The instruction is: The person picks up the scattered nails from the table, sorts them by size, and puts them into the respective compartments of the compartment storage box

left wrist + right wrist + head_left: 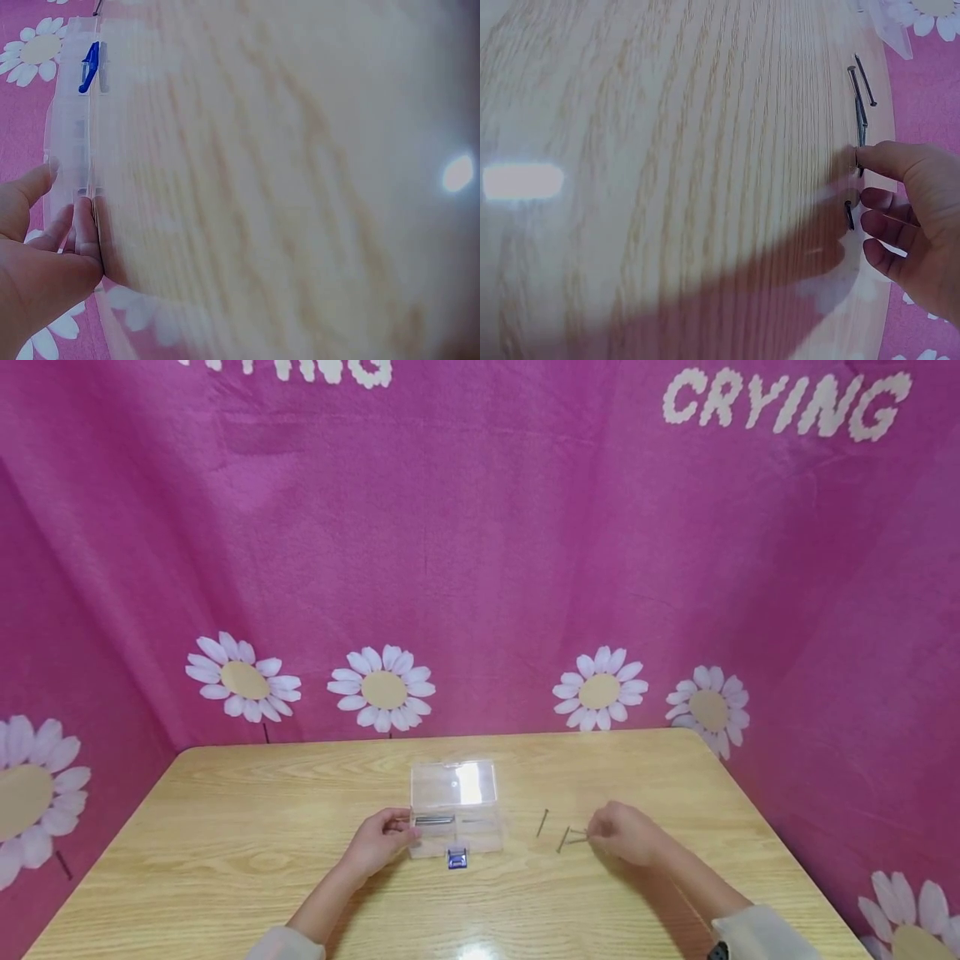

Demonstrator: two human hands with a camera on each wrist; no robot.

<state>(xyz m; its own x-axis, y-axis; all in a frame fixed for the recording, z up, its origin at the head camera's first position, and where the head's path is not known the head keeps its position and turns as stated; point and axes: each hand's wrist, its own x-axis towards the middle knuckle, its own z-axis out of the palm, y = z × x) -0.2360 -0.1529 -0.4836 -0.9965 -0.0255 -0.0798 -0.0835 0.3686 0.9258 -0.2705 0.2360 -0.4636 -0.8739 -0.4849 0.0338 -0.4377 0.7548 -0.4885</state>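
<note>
A clear plastic box [480, 842] with a raised lid [435, 783] and a blue latch [457, 859] sits near the table's middle. Several nails [435, 820] lie in its left compartment; something thin shows faintly in the right one. My left hand [381, 842] grips the box's left end, thumb in front; the left wrist view shows the box [71, 127] beyond that hand [45, 262]. To the right, my right hand [626, 833] pinches a nail on the table between thumb and forefinger. Loose nails [562, 840] lie beside it, and another nail [849, 214] lies under its fingers [885, 225].
The wooden table [300, 802] carries all of this. A pink curtain [480, 568] with white daisies hangs behind and at both sides. One loose nail [542, 822] lies between the box and the right hand.
</note>
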